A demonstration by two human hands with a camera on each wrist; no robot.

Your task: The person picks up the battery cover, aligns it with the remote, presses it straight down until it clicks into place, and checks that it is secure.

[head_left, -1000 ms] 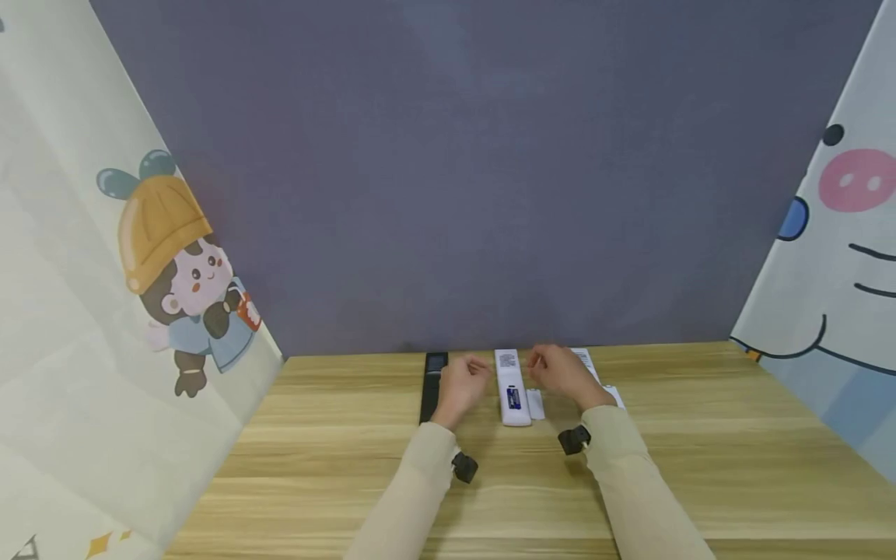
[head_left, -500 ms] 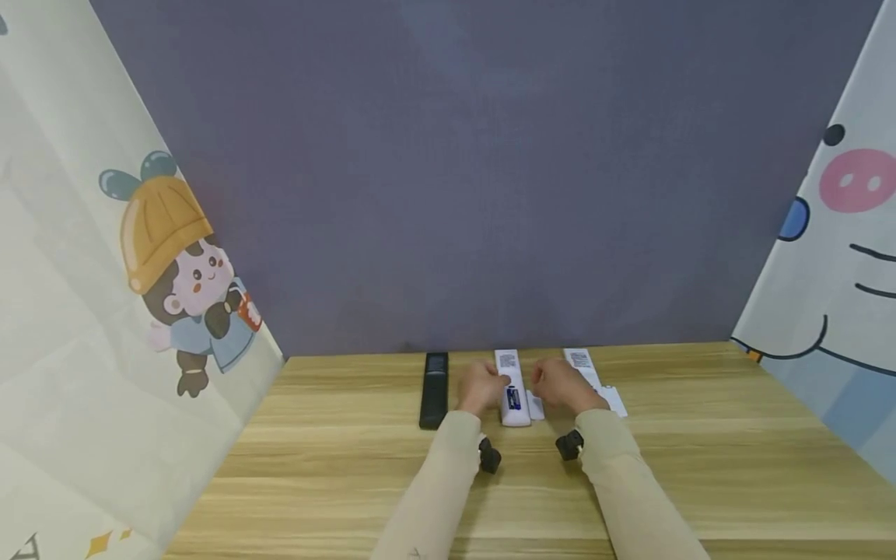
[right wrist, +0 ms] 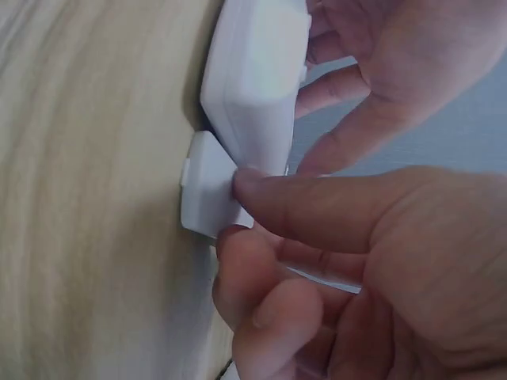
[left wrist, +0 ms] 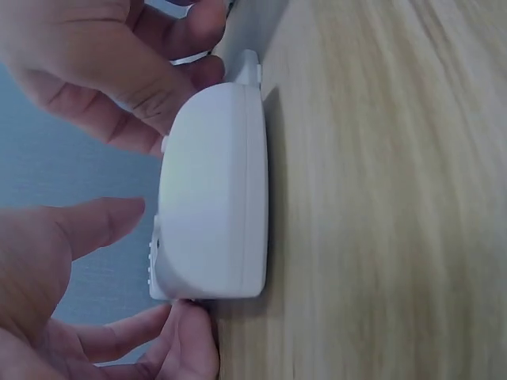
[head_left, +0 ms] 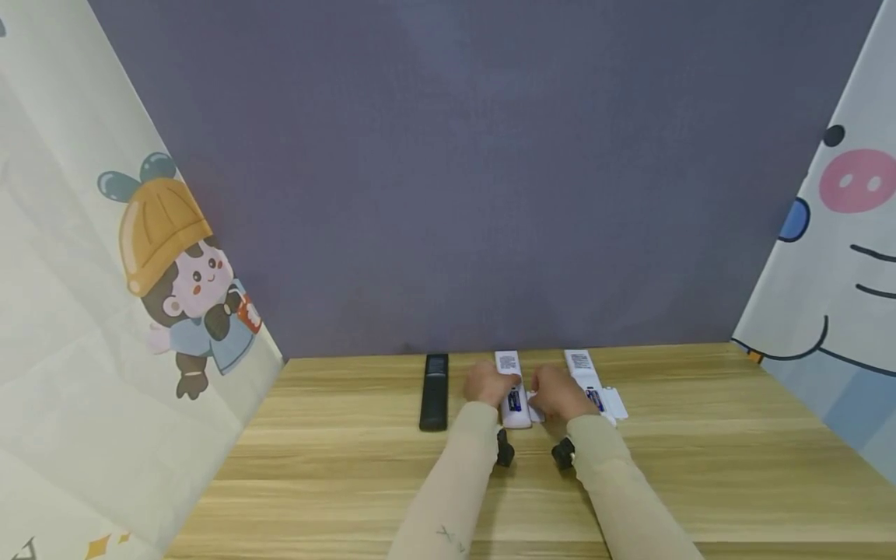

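Observation:
A white remote control lies back up on the table, its battery bay uncovered with blue batteries inside. My left hand holds it from the left, thumb over its back and fingers along its side. To its right lies a loose white battery cover, mostly hidden by my right hand in the head view. My right hand pinches this cover between thumb and fingers at its edge, as the right wrist view shows. The cover's far side still sits close to the table.
A black remote control lies to the left. On the right is another white remote with batteries showing, and a white cover beside it. A grey panel rises behind the wooden table.
My left hand has moved right from beside the black remote onto the middle white remote. My right hand has come down and nearer to me, onto the loose cover.

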